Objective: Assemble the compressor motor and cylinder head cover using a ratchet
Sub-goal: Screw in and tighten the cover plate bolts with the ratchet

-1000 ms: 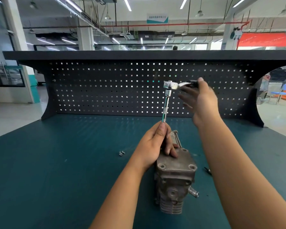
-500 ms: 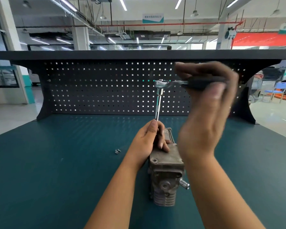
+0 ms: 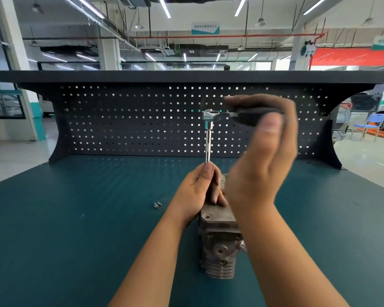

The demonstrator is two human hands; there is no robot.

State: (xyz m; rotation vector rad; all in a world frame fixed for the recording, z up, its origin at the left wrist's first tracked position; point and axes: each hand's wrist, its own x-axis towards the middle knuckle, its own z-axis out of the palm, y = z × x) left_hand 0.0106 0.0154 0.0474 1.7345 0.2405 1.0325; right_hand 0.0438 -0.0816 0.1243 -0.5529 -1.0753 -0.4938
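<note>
Compressor [image 3: 220,247] upright on teal counter [image 3: 75,218], cover uppermost. Left hand [image 3: 197,191] pinches the lower end of the ratchet [image 3: 210,114] extension, which stands vertical over the cover. Right hand [image 3: 262,156], blurred, apparently curled round the black handle. Small screws [image 3: 157,204] lie left, apart.

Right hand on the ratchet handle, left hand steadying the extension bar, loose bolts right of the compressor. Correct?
No: in the head view the loose bolts lie left of the compressor. Right hand on ratchet handle and left hand on extension bar are correct.
</note>
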